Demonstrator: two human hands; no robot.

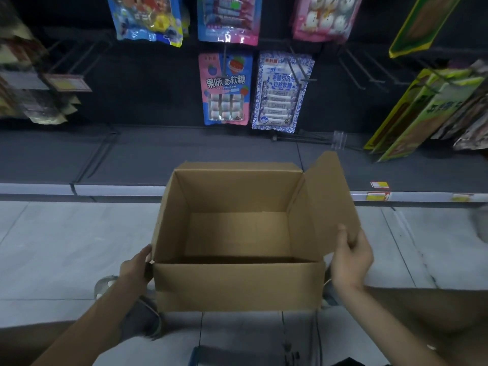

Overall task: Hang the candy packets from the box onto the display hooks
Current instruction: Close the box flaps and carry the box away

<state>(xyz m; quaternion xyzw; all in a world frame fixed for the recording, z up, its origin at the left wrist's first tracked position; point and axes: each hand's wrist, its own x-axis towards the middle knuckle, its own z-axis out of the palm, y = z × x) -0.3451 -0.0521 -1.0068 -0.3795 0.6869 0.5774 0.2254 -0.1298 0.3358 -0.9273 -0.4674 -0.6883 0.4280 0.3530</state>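
Box [237, 283] in both grips, over floor, just before shelf [132, 165] front edge. Left grip [136, 268] clamped round near left corner. Right grip [351, 260] pinching upright right flap, thumb inside. No packets visible inside, so likely light. Walls stiff, flap probably bends; safer hold at walls. Pink-blue packet [224, 88] and blue-white packet [281, 91] hang on hooks [307, 80] beyond box. Soft, slick film; take by top header.

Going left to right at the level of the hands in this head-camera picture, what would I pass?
left hand, gripping the near left corner → cardboard box, open, nothing inside → right hand, pinching the raised right flap.
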